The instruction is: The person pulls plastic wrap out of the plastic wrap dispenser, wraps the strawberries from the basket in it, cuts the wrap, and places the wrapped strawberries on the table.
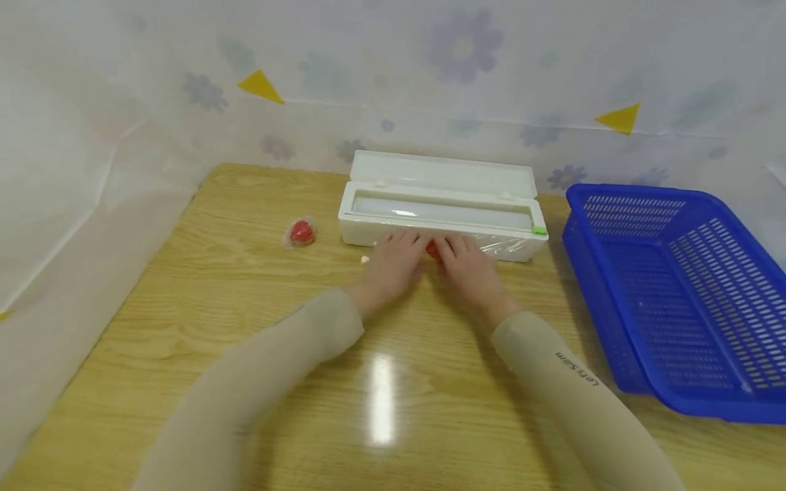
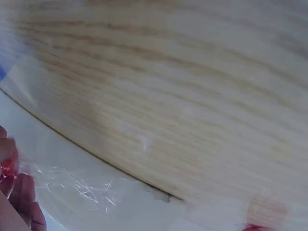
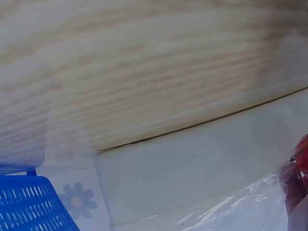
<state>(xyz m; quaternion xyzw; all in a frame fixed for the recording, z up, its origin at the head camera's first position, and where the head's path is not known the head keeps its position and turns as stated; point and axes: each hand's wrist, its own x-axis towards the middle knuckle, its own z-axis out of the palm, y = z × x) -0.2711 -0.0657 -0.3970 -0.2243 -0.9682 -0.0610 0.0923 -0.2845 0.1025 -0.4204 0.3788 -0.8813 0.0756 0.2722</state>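
A small round red item, its exact kind unclear, is at the front wall of a white cling film dispenser. Both hands hold it from either side: my left hand and my right hand, fingertips curled in toward it. Clear cling film hangs down the dispenser's front around the fingers. In the right wrist view, the red item has a small dark stem-like bit, and film stretches beside the fingers. A second red item, wrapped in clear film, lies on the table to the left.
The dispenser's lid is raised, showing the white roll inside; a green slider sits at its right end. A blue plastic basket stands at the right. A small pale scrap lies near the left hand on the wooden table.
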